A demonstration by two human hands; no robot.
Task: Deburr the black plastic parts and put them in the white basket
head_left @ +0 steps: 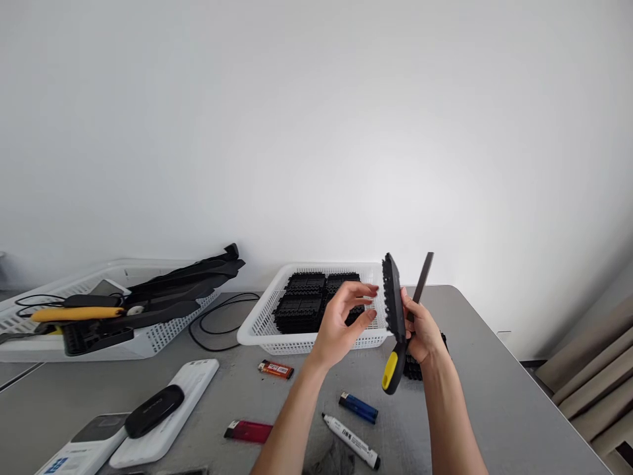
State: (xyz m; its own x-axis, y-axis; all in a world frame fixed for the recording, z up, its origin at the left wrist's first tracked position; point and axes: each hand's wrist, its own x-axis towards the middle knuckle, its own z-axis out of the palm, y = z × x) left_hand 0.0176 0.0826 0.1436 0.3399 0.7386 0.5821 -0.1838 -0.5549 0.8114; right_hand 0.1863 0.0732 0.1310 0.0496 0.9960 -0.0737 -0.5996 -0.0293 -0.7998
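Observation:
My right hand (420, 324) is wrapped round a black toothed plastic piece (393, 293), held upright, and a file (423, 277) with a black and yellow handle (390, 373) hanging below. My left hand (349, 313) has its fingers spread and curved, apart from the piece and holding nothing. Behind it, a white basket (264, 330) holds stacks of similar black pieces (299, 307). More black pieces (413, 368) lie on the table, partly hidden behind my right wrist.
On the left, a white basket (143, 343) holds black parts and a yellow-handled tool (79, 314). Lighters (275, 369), a blue lighter (359, 407), a marker (351, 441), a white box with a black case (154, 411) and a cable (202, 336) lie on the table (479, 369).

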